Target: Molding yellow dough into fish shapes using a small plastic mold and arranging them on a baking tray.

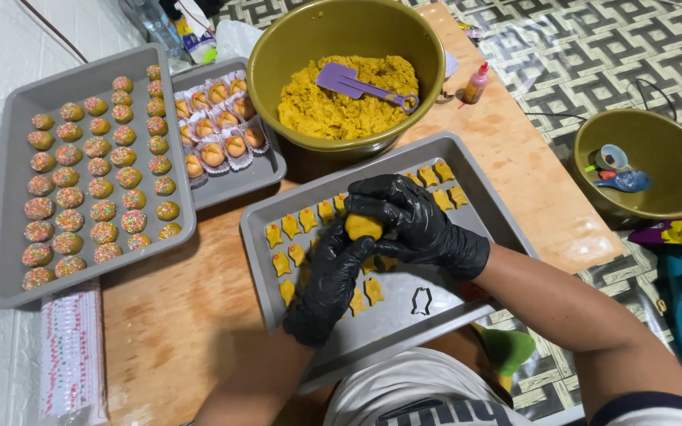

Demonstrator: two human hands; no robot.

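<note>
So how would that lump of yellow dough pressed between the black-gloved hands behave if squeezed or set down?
The lump of yellow dough probably deforms easily, since the left hand and right hand cup it closely. It may crumble: the dough in the olive-green bowl looks grainy. Being rounded, it could roll on the grey metal tray.

Glossy black rubbery gloves cover left hand (327, 285) and right hand (420, 223); the yellow dough ball (362, 227) between them looks matt, slightly grainy. Grey rectangular metal baking tray (388, 319): smooth, dull sheen. Brown wooden tabletop (175, 315): smooth, faintly worn.
</note>
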